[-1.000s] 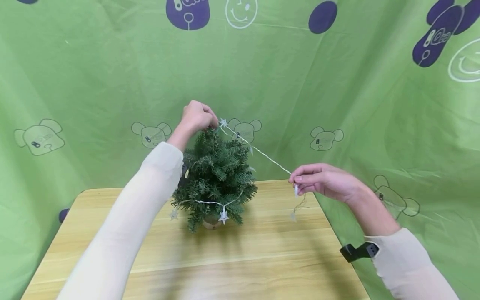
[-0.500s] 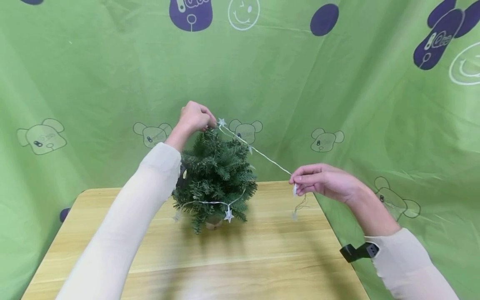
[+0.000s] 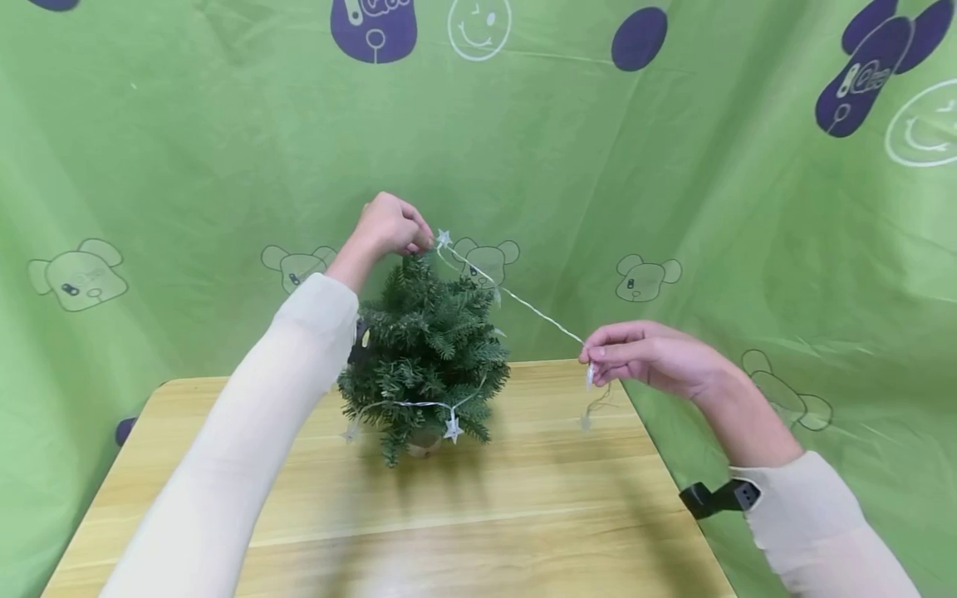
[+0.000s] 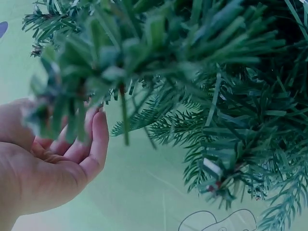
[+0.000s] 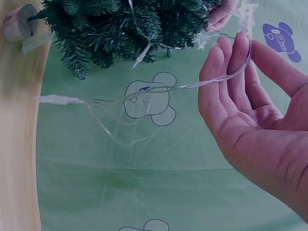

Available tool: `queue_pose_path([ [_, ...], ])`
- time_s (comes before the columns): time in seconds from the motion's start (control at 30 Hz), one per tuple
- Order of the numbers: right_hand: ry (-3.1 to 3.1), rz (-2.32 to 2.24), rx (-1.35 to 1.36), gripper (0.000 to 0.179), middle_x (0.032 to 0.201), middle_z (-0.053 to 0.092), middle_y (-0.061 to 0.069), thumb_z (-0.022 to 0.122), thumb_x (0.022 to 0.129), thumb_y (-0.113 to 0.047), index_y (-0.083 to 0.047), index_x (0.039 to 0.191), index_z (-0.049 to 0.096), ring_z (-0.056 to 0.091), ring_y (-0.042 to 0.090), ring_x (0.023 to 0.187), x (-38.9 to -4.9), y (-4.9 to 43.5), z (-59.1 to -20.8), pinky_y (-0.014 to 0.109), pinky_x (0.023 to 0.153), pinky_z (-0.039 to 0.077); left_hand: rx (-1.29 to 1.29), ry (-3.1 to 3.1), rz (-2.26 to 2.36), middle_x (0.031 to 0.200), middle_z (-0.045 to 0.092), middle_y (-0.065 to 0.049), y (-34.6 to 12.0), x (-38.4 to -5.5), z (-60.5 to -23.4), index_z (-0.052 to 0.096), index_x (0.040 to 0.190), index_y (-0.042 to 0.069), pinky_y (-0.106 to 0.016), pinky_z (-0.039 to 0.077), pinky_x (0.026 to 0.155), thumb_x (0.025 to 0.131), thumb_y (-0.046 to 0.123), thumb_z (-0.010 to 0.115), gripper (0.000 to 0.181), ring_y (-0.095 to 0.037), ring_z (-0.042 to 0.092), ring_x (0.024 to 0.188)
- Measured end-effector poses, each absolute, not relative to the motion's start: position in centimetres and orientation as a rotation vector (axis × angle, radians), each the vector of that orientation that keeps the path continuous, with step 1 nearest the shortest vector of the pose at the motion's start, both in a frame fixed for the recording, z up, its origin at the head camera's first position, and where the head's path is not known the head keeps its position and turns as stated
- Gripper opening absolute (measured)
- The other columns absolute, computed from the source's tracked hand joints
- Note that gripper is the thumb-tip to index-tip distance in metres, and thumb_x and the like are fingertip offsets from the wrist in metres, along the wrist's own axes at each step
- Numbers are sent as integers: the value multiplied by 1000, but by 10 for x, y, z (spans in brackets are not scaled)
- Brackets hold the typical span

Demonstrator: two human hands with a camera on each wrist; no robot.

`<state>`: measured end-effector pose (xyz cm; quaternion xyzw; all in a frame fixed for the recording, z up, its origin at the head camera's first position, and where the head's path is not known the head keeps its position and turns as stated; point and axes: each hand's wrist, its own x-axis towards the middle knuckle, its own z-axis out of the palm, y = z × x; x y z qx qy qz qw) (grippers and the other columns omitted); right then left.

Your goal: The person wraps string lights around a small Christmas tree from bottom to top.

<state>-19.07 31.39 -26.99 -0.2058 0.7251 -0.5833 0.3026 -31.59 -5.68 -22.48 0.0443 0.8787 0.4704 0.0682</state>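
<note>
The light string (image 3: 538,312) is draped on the small green tree (image 3: 426,340), which is stood upright on the wooden table (image 3: 463,531), and a length of it is stretched slantwise from the tree's top down to the right hand (image 3: 646,357). By that hand the string is pinched between thumb and fingertips, the other fingers being loosely bent. The left hand (image 3: 392,226) is held at the tree's tip, its fingers curled inward just beside a clear star (image 3: 444,238); how far it is closed, and whether string or twig is gripped, cannot be told. Across the tree's lower front another stretch of string is looped, and from it a front star (image 3: 453,428) is hung. In the left wrist view the left palm and bent fingers are shown from below, the fingertips being partly hidden by blurred needles. In the right wrist view a fingertip star (image 5: 248,17) is seen at the right fingers, and the trailing wires are shown running to a pale end piece (image 5: 60,99), details made out only faintly in the head view. By the head view alone, both sleeves and the black wrist device (image 3: 719,498) on the right arm are shown, with the green cloth (image 3: 224,149) hung behind
</note>
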Motion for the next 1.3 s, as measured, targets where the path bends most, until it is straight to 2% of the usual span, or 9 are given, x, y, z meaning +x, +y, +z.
queue_pose_path([
  [0.27,1888,-1554,-605,23,103,73,5,51,102,0,0,117,68,70,16,94,-190,312,-266,33,93,58,207,2690,1277,109,76,-9,-65,-320,-229,76,107,8,-36,56,95,90,10,76,18,-20,67,91],
  [0.47,1926,-1539,-574,22,101,73,5,53,101,-3,-1,117,69,69,17,93,-189,310,-265,33,93,58,278,2636,1259,109,76,-10,-68,-325,-227,75,110,5,-33,59,90,91,8,74,19,-20,68,90],
  [0.7,1924,-1556,-572,23,101,73,5,53,101,-2,4,118,66,69,17,92,-188,309,-264,32,91,58,247,2563,1239,107,76,-7,-77,-328,-222,74,112,6,-36,56,96,91,8,74,21,-21,69,94],
  [0.87,1932,-1547,-556,22,100,73,4,54,101,-3,3,118,67,69,16,92,-188,306,-264,33,92,58,229,2564,1219,105,76,-6,-81,-329,-228,75,109,8,-31,57,89,91,3,71,19,-19,68,89],
  [0.97,1937,-1541,-554,22,100,73,4,54,101,-3,3,118,67,69,16,92,-188,306,-265,33,92,58,261,2598,1159,105,75,-7,-83,-329,-233,76,109,9,-30,55,83,90,-1,67,24,-14,63,79],
  [1.03,1938,-1538,-556,22,101,73,4,54,101,-3,4,118,66,69,16,92,-188,306,-265,33,91,58,276,2600,1116,111,73,-8,-84,-329,-237,75,112,9,-31,54,84,88,-4,64,29,-13,62,79],
  [1.17,1940,-1531,-557,22,101,73,4,54,101,-3,3,117,67,69,16,92,-188,305,-265,33,91,58,282,2551,1084,125,69,-15,-87,-326,-239,70,120,6,-38,55,97,88,-4,66,34,-16,66,87],
  [1.2,1939,-1529,-558,22,101,73,4,54,101,-3,3,117,67,69,16,92,-189,305,-265,32,91,58,277,2540,1086,128,68,-14,-88,-325,-239,69,120,5,-40,54,100,88,-4,67,34,-18,67,93],
  [1.3,1938,-1523,-556,21,101,73,4,54,101,-3,-2,116,69,69,16,92,-189,304,-265,32,92,58,268,2548,1092,125,70,-16,-90,-321,-234,69,119,4,-42,53,104,90,-1,69,30,-27,69,104],
])
